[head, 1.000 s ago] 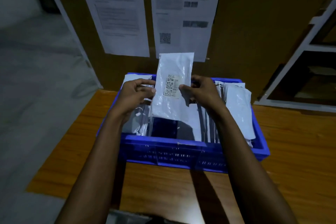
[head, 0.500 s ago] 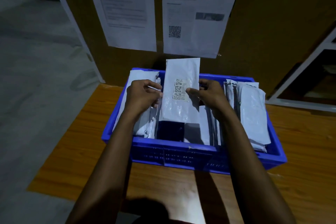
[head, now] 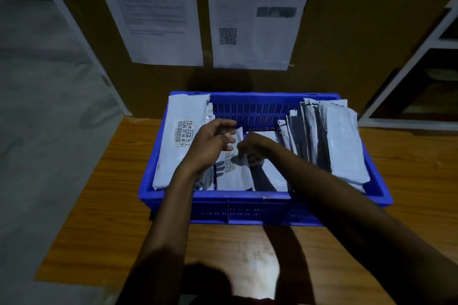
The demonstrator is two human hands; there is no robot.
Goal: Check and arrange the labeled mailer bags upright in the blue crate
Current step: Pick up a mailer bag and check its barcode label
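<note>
On the table (head: 119,205), the blue crate (head: 223,197) now holds the mailer bag (head: 234,178) (right hand (head: 252,147) pinching, left hand (head: 208,148) loose).

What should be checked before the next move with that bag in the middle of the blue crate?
1. Upright: not ok, the middle mailer bag lies back low in the blue crate.
2. Code side showing: ok, its label faces up, but the print is too blurred to read.
3. Grip: ok, the right hand curls its fingers on the bag's upper part.
4. Spare hand: ok, the left hand has relaxed fingers and holds nothing.
5. Room: ok, there is an open gap between the left stack and the right stack.
6. Support: ok, the crate rests on the table.
</note>
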